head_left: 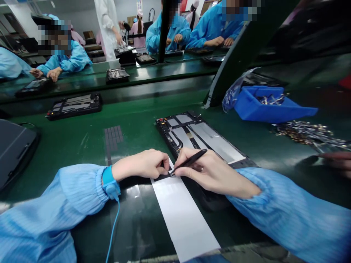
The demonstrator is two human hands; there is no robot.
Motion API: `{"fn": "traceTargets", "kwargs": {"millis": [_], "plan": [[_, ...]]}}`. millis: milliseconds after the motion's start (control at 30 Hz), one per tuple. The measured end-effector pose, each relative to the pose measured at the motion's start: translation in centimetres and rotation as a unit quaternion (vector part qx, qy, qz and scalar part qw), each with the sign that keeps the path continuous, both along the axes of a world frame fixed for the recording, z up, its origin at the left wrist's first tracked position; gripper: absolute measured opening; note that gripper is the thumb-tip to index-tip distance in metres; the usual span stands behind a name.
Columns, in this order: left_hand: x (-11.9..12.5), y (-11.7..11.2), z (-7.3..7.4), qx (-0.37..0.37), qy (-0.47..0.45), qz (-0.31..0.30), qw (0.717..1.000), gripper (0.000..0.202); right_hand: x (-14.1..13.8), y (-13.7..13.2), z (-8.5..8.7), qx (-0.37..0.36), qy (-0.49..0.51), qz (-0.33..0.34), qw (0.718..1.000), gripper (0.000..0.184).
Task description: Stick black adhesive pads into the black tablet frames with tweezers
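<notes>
My right hand (210, 170) grips slim black tweezers (192, 159), their tip pointing down and left. That tip meets the dark upper part of a white paper strip (182, 215), which slants toward the table's front edge. My left hand (144, 164), with a blue wrist strap (109, 180) and cord, is closed at the same spot. Its thumb and finger pinch right beside the tweezers' tip, and what is between them is hidden. Just behind and under my right hand lies an opened tablet-like device (216, 140) with silver panels and black cables; my hand and forearm cover its near part.
Dark adhesive pieces (113, 135) lie left of the device. A blue bin (263, 109) of small parts and a pile of metal pieces (307, 133) are at right. Another opened device (75, 105) sits back left, a dark case (16, 149) at far left. Co-workers sit opposite.
</notes>
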State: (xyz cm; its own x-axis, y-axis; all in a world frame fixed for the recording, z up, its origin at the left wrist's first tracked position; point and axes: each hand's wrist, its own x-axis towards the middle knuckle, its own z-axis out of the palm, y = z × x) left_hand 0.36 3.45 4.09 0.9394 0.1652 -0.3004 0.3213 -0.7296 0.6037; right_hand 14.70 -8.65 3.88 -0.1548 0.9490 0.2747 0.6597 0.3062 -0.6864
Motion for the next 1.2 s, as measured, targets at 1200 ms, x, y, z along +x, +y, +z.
{"fn": "traceTargets", "kwargs": {"millis": [1200], "plan": [[0.0,0.0,-3.6,0.116,-0.293,0.059,0.947,0.036,1.8,3.1,-2.1,0.095,0.148,-0.188,0.966,0.034]]}}
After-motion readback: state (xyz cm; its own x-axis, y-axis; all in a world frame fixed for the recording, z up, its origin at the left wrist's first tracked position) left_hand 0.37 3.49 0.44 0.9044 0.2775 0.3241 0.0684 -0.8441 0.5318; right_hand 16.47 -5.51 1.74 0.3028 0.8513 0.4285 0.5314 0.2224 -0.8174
